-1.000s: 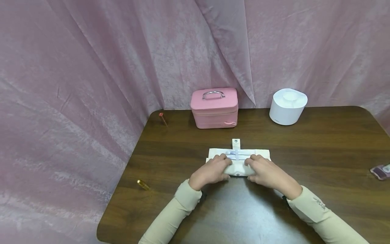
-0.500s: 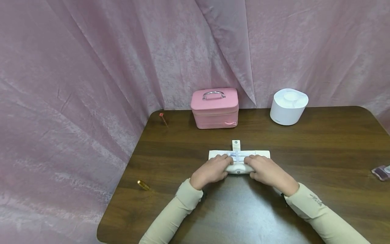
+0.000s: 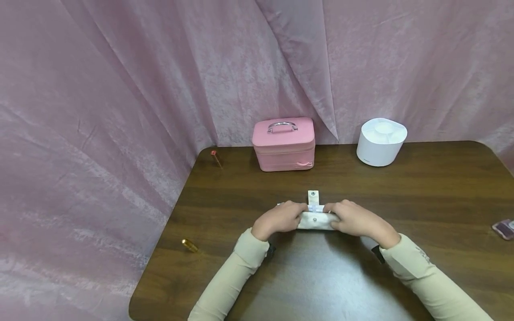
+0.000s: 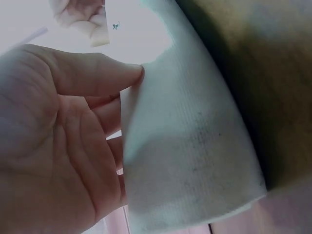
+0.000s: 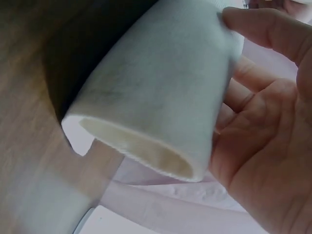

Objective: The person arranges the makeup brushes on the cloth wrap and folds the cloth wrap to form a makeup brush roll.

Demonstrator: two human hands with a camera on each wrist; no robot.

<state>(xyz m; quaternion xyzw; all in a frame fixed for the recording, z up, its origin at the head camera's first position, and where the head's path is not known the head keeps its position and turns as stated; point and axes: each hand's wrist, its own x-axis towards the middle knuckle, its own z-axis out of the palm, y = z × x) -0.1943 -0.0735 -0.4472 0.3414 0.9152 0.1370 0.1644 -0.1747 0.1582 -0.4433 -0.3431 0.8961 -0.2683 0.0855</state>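
A white cloth roll-up pouch [image 3: 317,221] lies partly rolled at the middle of the table. Its snap strap [image 3: 313,196] points away from the person, and a strip of the pale blue and white inside shows between the hands. My left hand [image 3: 282,217] holds the roll's left part, thumb on the near side and fingers behind. On the other end my right hand [image 3: 355,218] grips the same way. The right wrist view shows the pouch [image 5: 151,92] curled into a flattened tube with a hollow end. In the left wrist view, the left thumb [image 4: 105,73] presses its edge.
A pink vanity case [image 3: 283,151] and a white compartment organizer [image 3: 379,151] stand along the back by the pink curtain. At left are a gold tube [image 3: 189,245] and a slim red-topped stick [image 3: 217,158]. A purple packet [image 3: 504,229] lies far right.
Both hands have rolled the near edge of the pouch away from the person. The roll is turned further over, its snap now faces up, and less of the flat inside shows.
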